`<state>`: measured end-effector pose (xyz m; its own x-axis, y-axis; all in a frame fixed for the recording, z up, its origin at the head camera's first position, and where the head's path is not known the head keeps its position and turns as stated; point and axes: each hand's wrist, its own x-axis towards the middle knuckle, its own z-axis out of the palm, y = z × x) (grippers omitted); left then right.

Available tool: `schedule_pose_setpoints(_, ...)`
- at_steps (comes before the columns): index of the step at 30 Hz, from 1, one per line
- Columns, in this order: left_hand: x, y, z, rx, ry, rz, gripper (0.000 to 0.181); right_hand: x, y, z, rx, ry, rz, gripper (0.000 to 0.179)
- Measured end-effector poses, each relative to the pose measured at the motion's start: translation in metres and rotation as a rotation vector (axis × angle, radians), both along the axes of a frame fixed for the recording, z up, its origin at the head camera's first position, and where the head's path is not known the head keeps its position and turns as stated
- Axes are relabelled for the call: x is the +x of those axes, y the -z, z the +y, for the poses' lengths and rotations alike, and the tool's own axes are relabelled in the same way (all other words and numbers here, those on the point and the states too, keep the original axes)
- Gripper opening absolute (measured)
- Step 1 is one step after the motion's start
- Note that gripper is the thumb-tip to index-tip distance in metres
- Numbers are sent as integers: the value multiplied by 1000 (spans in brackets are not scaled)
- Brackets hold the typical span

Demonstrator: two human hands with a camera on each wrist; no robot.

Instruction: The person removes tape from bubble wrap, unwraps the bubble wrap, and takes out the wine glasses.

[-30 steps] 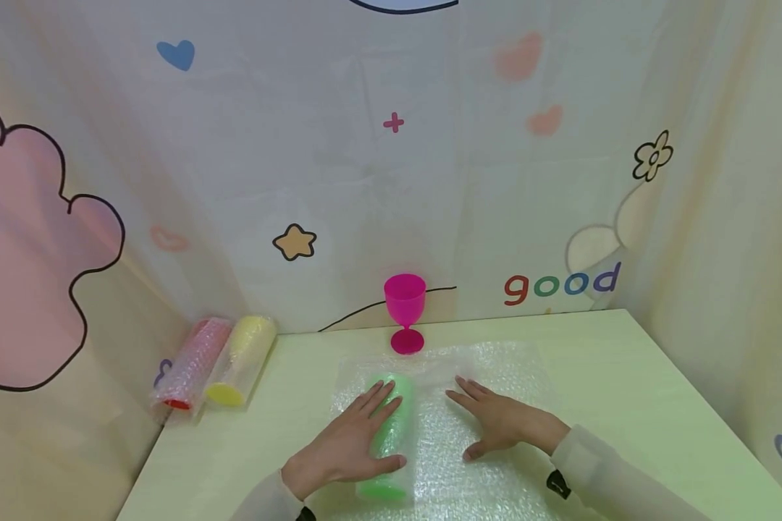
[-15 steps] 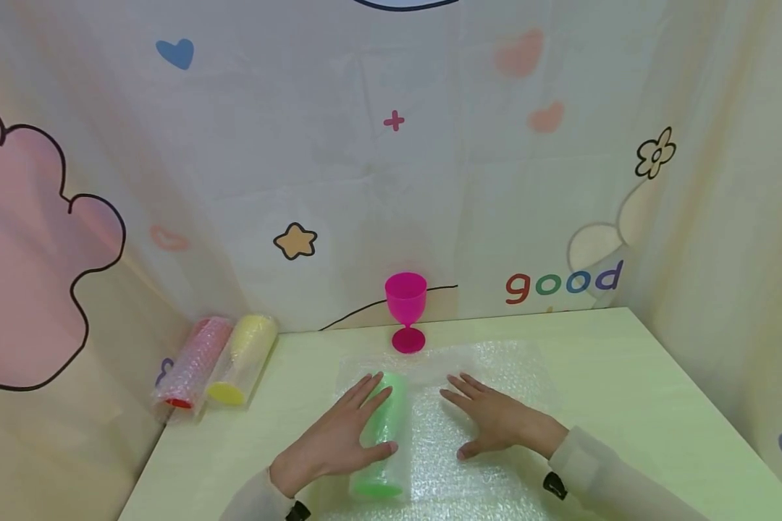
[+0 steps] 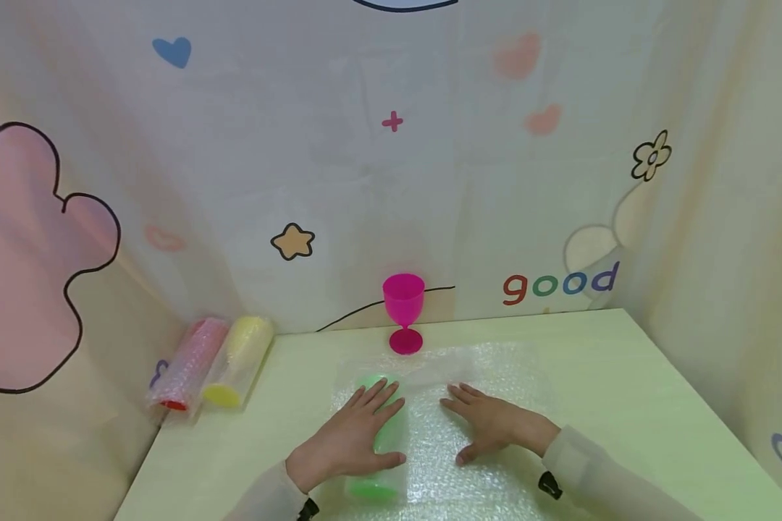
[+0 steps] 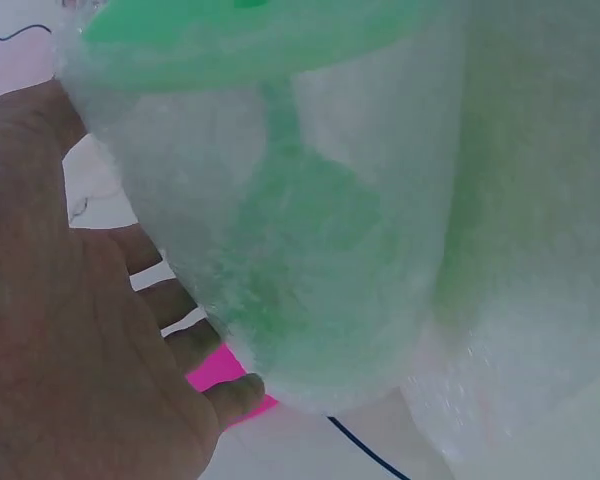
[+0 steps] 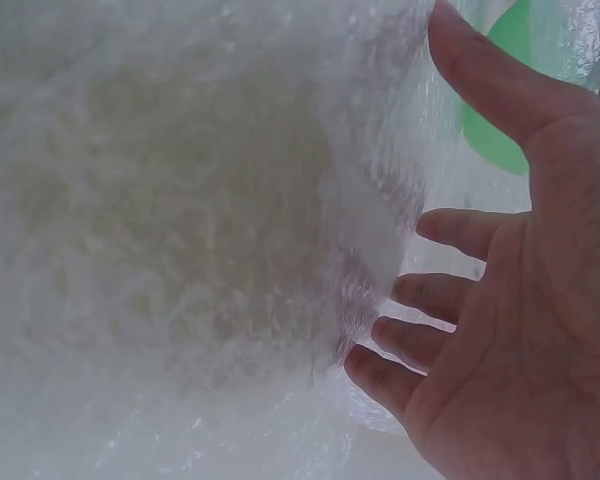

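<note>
A pale printed curtain (image 3: 339, 159) closes off the back and sides of the light tabletop (image 3: 599, 376). Farthest left, near the edge, a red bubble-wrapped roll (image 3: 198, 353) lies on its side, with a yellow bubble-wrapped roll (image 3: 242, 354) just beside it; both slant away from the person.

Next comes the left hand (image 3: 348, 438), palm down, its fingers straight and spread, gripping nothing. It lies over the green goblet (image 3: 373, 490), which is on its side inside clear wrap, so this is the nearer hand by far. The goblet's long axis runs almost straight away from the person, foot at the near end and bowl at the far end, while the left hand crosses it at a slant. How firmly the palm presses cannot be told.

Behind, a bright pink goblet (image 3: 404, 302) stands upright and unwrapped, beyond the far edge of the bubble wrap (image 3: 430, 463). That sheet stretches flat to the right from the green goblet. Over it is the right hand (image 3: 492, 421), fingers extended and apart, holding nothing, with bare sheet between it and the goblet.
</note>
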<state>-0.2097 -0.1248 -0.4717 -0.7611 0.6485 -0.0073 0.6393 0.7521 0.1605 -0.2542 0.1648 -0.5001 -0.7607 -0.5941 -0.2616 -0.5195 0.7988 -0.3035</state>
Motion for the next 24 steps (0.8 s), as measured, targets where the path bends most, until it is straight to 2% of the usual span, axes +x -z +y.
schedule_pose_setpoints(7,4,-1,-26,75,-35,-45,82,1,2,-1,28,13,11,102)
schedule_pose_setpoints(15,4,1,-59,170,-88,-143,86,2,1,-2,22,21,-7,102)
schedule_pose_setpoints(20,6,-3,-75,198,-129,-200,89,3,0,-2,34,21,3,101)
schedule_pose_setpoints(24,7,-6,-84,215,-154,-218,88,3,1,-3,34,28,0,101)
